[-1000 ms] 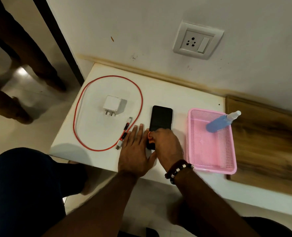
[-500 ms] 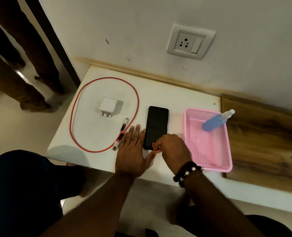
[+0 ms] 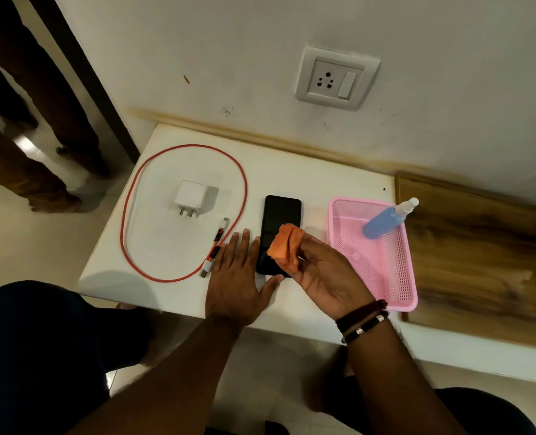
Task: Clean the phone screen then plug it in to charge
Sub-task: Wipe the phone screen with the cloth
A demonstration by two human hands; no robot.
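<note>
Change: a second ago the right hand [image 3: 326, 274] was knuckles-up, pressed low on the phone [image 3: 279, 229]; now it has lifted and turned palm-up, and an orange cloth [image 3: 284, 248] shows bunched at its fingertips, just over the lower half of the screen.
Meaning for the task: to my eye the wiping pass is ending or pausing; the cloth looks raised off the glass, though I cannot be sure of a gap. Charging has not begun.
Right hand: fingers curled, pinching the cloth between thumb and fingertips; beaded bands on the wrist.
Left hand [image 3: 236, 277]: flat and spread on the worktop [image 3: 323, 180], unchanged from before, fingers straight, lying just beside the phone's left edge with the thumb reaching toward its bottom corner. It grips nothing.
Phone: centre of the frame, flat on the white worktop, dark screen up, between the cable and the basket.
Red cable [image 3: 134, 215]: looped at centre left, both plugs free near the left fingertips.
White adapter [image 3: 191, 197]: inside the loop, prongs toward us, unplugged.
Wall socket [image 3: 335, 77]: upper centre, nothing in it.
Pink basket [image 3: 395, 296]: right of the phone, with a blue spray bottle [image 3: 382, 221] leaning in its far corner.
</note>
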